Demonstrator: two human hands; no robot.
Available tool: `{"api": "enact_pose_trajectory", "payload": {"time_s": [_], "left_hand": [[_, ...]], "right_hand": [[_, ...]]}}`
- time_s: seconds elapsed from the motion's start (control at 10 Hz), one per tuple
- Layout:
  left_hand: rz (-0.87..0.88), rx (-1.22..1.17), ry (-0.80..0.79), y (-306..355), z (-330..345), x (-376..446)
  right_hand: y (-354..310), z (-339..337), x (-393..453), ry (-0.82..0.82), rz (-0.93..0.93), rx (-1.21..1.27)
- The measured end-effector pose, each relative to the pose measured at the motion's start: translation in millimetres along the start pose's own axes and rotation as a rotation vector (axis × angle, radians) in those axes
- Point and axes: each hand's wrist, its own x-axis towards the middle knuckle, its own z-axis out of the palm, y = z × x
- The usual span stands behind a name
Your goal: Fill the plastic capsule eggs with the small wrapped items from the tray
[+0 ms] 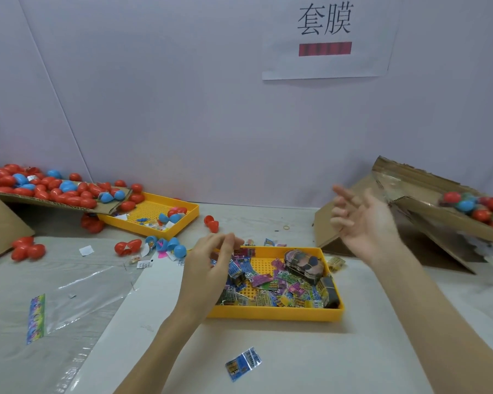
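Empty-handed, the left hand [208,265] curls loosely over the yellow perforated plastic tray [273,312] of small wrapped packets [268,294]; the right hand [365,223] hangs open, raised; best to pinch one packet cleanly; red and blue plastic capsule eggs [154,245] wait just left.

My two forearms reach in from the bottom edge — both bare, no sleeves in view. My left hand [208,263] and right hand [365,220] are bare too — no gloves, rings, watch or wristbands that I can see.
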Motion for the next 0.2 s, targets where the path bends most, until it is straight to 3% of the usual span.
{"api": "enact_pose_trajectory", "payload": {"time_s": [0.2], "left_hand": [[0.034,0.061,-0.035,-2,0,-1]], "right_hand": [[76,-14,-26,-0.064,0.023,-0.546]]}}
